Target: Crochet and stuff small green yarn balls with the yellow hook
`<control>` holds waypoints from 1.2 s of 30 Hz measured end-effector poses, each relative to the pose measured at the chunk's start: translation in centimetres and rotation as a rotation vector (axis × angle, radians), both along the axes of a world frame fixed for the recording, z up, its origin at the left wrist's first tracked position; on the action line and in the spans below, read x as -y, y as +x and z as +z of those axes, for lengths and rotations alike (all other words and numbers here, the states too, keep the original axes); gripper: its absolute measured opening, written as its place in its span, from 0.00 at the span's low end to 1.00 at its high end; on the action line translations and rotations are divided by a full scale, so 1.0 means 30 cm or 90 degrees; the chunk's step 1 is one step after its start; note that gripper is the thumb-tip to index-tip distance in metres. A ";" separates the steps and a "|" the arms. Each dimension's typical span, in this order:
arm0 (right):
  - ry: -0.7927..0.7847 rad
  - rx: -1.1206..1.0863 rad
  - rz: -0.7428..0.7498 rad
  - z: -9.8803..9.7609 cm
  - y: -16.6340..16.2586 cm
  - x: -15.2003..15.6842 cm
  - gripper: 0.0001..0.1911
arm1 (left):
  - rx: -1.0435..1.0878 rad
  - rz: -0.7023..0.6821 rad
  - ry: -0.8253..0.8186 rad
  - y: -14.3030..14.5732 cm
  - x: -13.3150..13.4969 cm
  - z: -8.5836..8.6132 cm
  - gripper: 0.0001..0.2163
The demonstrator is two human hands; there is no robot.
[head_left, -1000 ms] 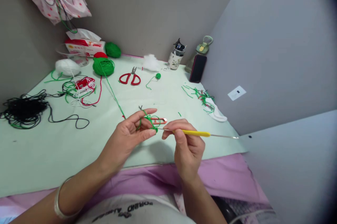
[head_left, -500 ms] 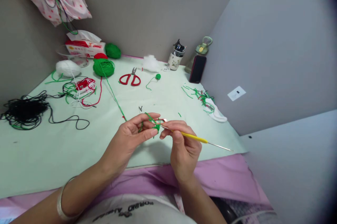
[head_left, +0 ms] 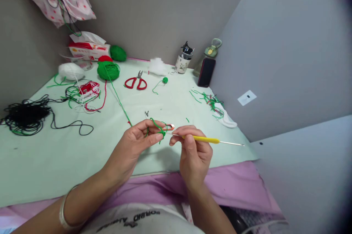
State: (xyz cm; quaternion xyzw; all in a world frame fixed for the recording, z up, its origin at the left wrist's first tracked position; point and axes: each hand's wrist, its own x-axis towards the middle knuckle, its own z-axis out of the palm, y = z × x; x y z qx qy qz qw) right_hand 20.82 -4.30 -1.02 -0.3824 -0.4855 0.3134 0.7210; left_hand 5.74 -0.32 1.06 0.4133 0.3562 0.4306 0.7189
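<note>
Between thumb and fingers, my left hand (head_left: pixel 137 140) pinches a small piece of green crochet work (head_left: pixel 162 134), with green yarn looped over the forefinger. My right hand (head_left: pixel 195 149) grips a yellow-handled crochet hook (head_left: pixel 205 139) like a pen; its left tip reaches the green work, and its bare metal end points right. A strand runs from the left hand back to a green yarn ball (head_left: pixel 108 70). Just behind the fingers shows a small orange-red object with a metal end (head_left: pixel 171 127), partly hidden, so I cannot tell what it is.
Red-handled scissors (head_left: pixel 136 81), a small green crocheted ball (head_left: pixel 165 80) and white stuffing (head_left: pixel 157 66) lie farther back. Black cord (head_left: pixel 27 114) and a white yarn ball (head_left: pixel 71 71) are at left. Yarn scraps (head_left: pixel 210 99), a phone (head_left: pixel 206 72) and a pen jar (head_left: pixel 183 61) stand or lie right.
The right hand has shifted slightly right, and the hook has swung to a flatter angle, its right end higher. The yarn loop near the left forefinger has changed shape.
</note>
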 end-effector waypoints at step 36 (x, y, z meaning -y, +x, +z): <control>0.002 0.081 -0.014 -0.010 -0.003 0.006 0.09 | 0.000 -0.011 0.071 0.009 0.009 -0.010 0.04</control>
